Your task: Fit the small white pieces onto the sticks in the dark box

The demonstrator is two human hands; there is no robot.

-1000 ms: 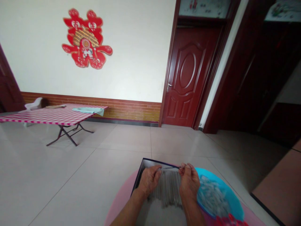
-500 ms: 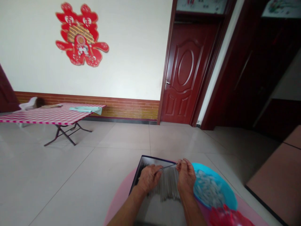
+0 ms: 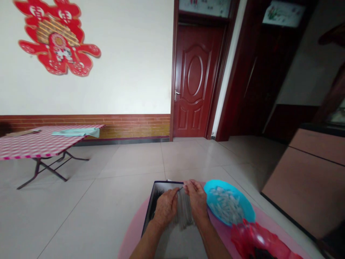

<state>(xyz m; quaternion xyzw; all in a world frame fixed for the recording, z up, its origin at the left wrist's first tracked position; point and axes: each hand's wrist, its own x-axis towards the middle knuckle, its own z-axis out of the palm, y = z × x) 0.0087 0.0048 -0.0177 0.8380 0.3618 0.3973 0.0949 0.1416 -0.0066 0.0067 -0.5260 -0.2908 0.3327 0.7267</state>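
Observation:
My left hand (image 3: 165, 208) and my right hand (image 3: 196, 199) are close together over a shallow dark-rimmed box (image 3: 147, 221). Pinched between the fingertips of both hands is a thin dark stick (image 3: 180, 188), of which only a short stretch shows. Beneath them in the box lies a row of long, thin, greyish sticks (image 3: 184, 214), partly covered by my hands. Dark thin pieces (image 3: 161, 191) fill the box's left side. Just right of my right hand, a blue basin (image 3: 250, 212) holds many small translucent whitish pieces (image 3: 228, 205), too small to name.
Box and basin rest on a round pink tabletop (image 3: 132, 235). A crumpled red plastic bag (image 3: 260, 236) lies at its right. Farther left stands a folding table (image 3: 29, 144) with a checked cover and a pale green cloth (image 3: 77, 132). A pinkish-brown cabinet (image 3: 309, 172) is at right.
The view has turned to the right. My hands have come closer together, and less of the thin stick shows between them. More of the red bag is visible.

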